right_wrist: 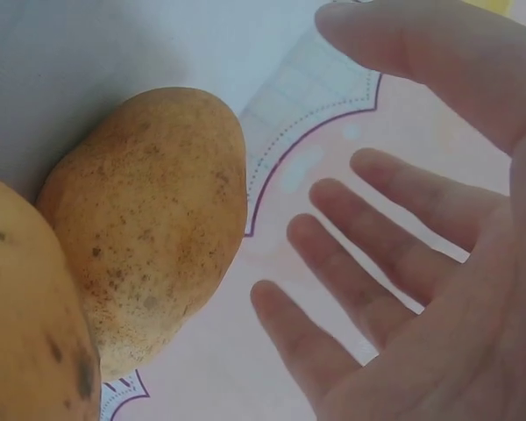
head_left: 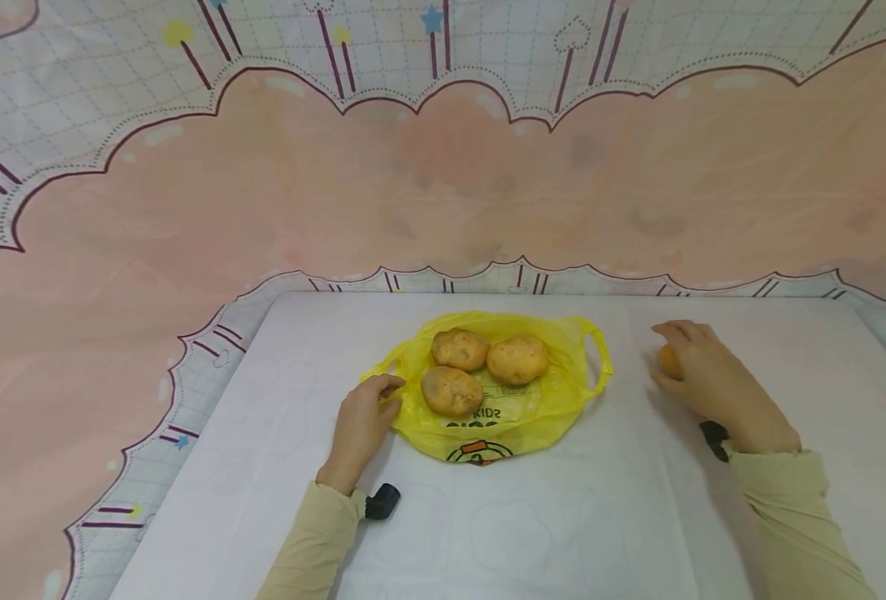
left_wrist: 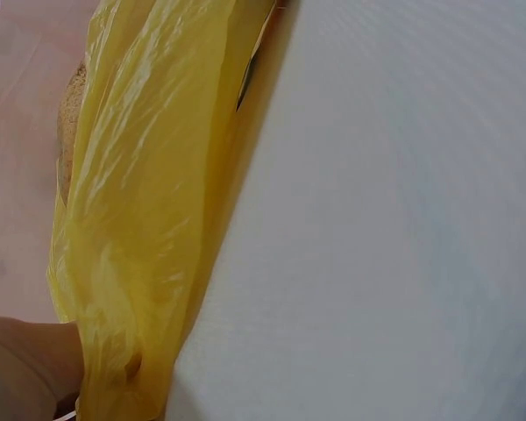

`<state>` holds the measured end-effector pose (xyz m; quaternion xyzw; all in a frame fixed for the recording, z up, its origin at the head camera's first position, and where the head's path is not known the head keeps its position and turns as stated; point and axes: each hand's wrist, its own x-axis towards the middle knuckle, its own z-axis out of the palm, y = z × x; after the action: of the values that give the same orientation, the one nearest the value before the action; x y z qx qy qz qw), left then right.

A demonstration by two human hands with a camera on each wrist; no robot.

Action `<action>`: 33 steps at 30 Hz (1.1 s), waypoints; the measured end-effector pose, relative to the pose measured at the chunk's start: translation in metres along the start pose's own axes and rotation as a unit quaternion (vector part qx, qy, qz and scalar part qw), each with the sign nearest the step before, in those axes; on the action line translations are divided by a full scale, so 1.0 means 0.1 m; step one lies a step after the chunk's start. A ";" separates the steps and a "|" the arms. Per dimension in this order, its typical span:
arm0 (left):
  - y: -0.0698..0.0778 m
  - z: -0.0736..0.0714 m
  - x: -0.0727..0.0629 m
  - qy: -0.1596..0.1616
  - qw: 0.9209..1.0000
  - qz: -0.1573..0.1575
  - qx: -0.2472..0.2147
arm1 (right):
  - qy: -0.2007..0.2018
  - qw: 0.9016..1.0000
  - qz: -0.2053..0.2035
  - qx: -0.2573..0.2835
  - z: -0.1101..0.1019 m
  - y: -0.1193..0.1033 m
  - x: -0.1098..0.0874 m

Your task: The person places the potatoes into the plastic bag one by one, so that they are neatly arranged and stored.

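Observation:
A yellow plastic bag (head_left: 540,417) lies spread on the table with three potatoes (head_left: 452,392) on it, its printed text upside down. My left hand (head_left: 362,425) pinches the bag at its left handle. In the left wrist view the bag's crumpled side (left_wrist: 158,175) rises beside that hand (left_wrist: 26,364). To the right, my right hand (head_left: 701,375) reaches around another potato (head_left: 668,361), mostly hidden behind it. Up close in the right wrist view, the hand (right_wrist: 421,263) has its fingers and thumb spread, with a gap to a potato (right_wrist: 149,219); a second potato (right_wrist: 26,307) sits at the left edge.
The white tabletop (head_left: 525,533) carries the bag and potatoes. A patterned cloth backdrop (head_left: 450,192) in pink and white hangs behind the table and along its left side. The bag's right handle loop (head_left: 602,358) stands out toward my right hand. Each wrist wears a small black camera (head_left: 382,502).

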<state>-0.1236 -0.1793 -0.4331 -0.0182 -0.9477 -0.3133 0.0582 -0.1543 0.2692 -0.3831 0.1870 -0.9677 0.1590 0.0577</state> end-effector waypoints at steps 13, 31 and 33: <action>0.00 0.01 0.00 -0.002 1.000 -0.005 0.001 | -0.022 0.998 0.056 -0.008 -0.04 0.03 -0.03; 0.02 -0.01 0.00 -0.006 1.000 -0.012 0.002 | -0.054 0.993 0.104 -0.009 -0.06 0.07 -0.09; 0.02 -0.01 0.00 -0.006 1.000 -0.012 0.002 | -0.049 0.994 0.100 -0.019 -0.05 0.07 -0.08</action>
<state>-0.1230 -0.1786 -0.4314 -0.0085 -0.9487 -0.3123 0.0485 -0.1490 0.2801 -0.3819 0.0963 -0.9859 0.1365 -0.0028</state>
